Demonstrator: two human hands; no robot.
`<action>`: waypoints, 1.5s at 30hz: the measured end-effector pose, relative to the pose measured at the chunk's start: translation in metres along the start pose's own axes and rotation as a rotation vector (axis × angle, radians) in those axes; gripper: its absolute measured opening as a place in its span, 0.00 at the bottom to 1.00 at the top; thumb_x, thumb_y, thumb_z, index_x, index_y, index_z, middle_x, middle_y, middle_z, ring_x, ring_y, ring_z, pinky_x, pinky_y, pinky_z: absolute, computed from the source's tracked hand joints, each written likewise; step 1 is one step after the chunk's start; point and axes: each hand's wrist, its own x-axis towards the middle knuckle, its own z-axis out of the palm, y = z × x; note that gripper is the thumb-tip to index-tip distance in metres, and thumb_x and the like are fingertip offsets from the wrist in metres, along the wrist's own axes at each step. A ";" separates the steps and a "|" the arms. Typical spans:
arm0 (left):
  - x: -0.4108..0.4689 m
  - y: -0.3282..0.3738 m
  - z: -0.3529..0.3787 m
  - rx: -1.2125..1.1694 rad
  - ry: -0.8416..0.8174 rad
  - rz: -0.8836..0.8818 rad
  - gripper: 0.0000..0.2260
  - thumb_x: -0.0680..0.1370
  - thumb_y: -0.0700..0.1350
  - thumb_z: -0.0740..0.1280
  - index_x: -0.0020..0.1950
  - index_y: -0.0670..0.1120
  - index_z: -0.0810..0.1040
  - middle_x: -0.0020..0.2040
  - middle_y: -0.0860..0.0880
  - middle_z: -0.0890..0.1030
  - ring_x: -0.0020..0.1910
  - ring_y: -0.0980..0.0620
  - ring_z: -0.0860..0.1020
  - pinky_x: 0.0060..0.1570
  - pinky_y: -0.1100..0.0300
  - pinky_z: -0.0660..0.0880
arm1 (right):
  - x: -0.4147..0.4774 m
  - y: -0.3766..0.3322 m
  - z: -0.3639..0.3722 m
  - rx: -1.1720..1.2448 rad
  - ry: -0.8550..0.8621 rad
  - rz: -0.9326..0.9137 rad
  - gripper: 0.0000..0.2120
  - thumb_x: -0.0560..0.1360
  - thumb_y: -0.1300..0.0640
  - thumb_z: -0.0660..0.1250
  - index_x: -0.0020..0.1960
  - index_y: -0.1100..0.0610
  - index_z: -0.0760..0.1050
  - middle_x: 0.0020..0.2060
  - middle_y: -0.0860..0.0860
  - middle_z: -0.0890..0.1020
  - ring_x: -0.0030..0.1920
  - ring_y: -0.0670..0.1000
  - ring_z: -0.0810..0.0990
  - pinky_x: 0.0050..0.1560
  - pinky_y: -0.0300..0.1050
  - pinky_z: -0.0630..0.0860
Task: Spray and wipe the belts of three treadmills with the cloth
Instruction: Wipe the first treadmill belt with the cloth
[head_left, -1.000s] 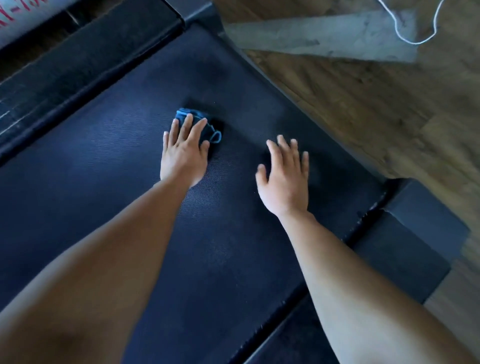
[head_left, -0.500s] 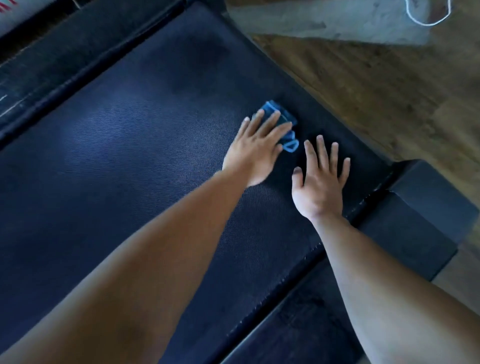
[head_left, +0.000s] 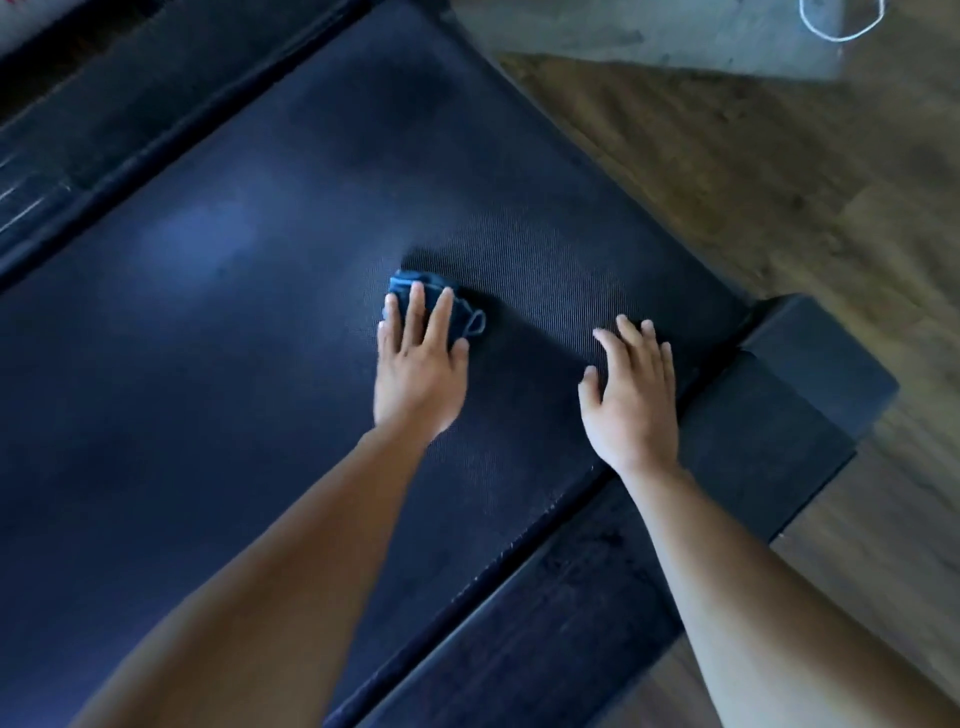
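Now the blue cloth (head_left: 426, 279), seemingly bunched, is pressed onto the treadmill belt (head_left: 234, 322) near its middle by the left hand (head_left: 418, 369), fingers straight and slightly apart. The right hand (head_left: 629, 400) is laid palm-down on the belt beside the side rail (head_left: 597, 597), fingers straight and nearly together.

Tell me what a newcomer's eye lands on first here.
The left hand presses a crumpled blue cloth onto the middle of the dark treadmill belt. The right hand lies spread on the belt near its right edge. A white cord loops at the top right.
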 end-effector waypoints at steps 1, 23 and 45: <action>-0.001 0.012 0.003 -0.056 -0.027 -0.019 0.26 0.85 0.49 0.53 0.82 0.51 0.48 0.82 0.48 0.43 0.80 0.44 0.36 0.77 0.50 0.38 | -0.007 -0.004 0.002 0.008 0.024 -0.013 0.20 0.76 0.57 0.60 0.67 0.59 0.73 0.71 0.58 0.71 0.75 0.62 0.63 0.75 0.60 0.57; -0.125 -0.098 0.024 0.088 0.068 -0.193 0.25 0.85 0.57 0.48 0.81 0.53 0.52 0.82 0.47 0.49 0.81 0.43 0.44 0.78 0.45 0.41 | -0.043 -0.117 0.059 -0.072 -0.101 -0.138 0.37 0.74 0.38 0.67 0.77 0.53 0.62 0.78 0.60 0.58 0.75 0.71 0.55 0.74 0.66 0.55; -0.169 -0.115 -0.012 -0.089 -0.024 -0.269 0.24 0.85 0.52 0.52 0.81 0.52 0.52 0.82 0.50 0.49 0.81 0.48 0.43 0.78 0.51 0.43 | -0.087 -0.139 0.035 0.256 -0.159 -0.217 0.25 0.76 0.67 0.67 0.72 0.67 0.66 0.75 0.60 0.65 0.75 0.63 0.63 0.72 0.59 0.65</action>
